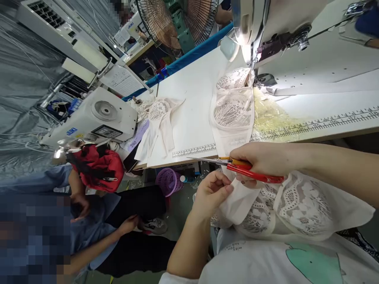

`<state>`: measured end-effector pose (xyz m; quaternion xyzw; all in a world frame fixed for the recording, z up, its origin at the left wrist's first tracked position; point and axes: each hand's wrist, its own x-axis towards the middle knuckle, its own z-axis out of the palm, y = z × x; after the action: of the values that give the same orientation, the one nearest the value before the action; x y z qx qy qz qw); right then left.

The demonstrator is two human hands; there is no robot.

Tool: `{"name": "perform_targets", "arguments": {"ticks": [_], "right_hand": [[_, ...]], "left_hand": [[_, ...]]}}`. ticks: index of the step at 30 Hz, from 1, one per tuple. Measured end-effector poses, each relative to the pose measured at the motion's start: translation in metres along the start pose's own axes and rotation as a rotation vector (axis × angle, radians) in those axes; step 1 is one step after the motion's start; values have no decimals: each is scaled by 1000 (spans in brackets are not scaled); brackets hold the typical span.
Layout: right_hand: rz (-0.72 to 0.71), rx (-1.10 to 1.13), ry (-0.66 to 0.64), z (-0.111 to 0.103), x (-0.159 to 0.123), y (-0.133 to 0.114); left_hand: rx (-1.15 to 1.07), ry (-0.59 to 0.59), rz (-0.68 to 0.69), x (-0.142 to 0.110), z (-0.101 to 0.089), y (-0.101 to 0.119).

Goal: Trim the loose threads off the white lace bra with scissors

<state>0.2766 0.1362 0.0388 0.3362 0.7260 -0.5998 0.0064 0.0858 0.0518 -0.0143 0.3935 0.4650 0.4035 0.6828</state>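
Bare desk point(192, 118) strip open between lace piece point(160, 118) at left edge and lace cups point(232, 104) under sewing machine head point(266, 23). Machine head blocks far right side. Near edge right: yellowish scrap point(269, 116) lies in way. Beyond near edge: scissors point(251, 169) and held lace fabric point(293, 205) crowd gap; seated co-worker point(89, 228) blocks left.

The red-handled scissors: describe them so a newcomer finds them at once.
Start at the white sewing table and drop to its near edge. There the right hand grips the scissors, the only red tool among pale lace pieces.
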Motion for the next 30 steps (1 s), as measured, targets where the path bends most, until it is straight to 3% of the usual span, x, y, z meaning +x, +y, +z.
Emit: {"name": "perform_targets", "arguments": {"ticks": [4, 11, 30], "right_hand": [[-39, 6, -7, 0, 0, -1], [-68, -187, 52, 0, 2, -4], [-99, -253, 46, 6, 7, -11]], "left_hand": [[-30, -8, -33, -1, 1, 1], [-74, 24, -62, -3, 0, 4], [-48, 93, -135, -5, -3, 2]]}}
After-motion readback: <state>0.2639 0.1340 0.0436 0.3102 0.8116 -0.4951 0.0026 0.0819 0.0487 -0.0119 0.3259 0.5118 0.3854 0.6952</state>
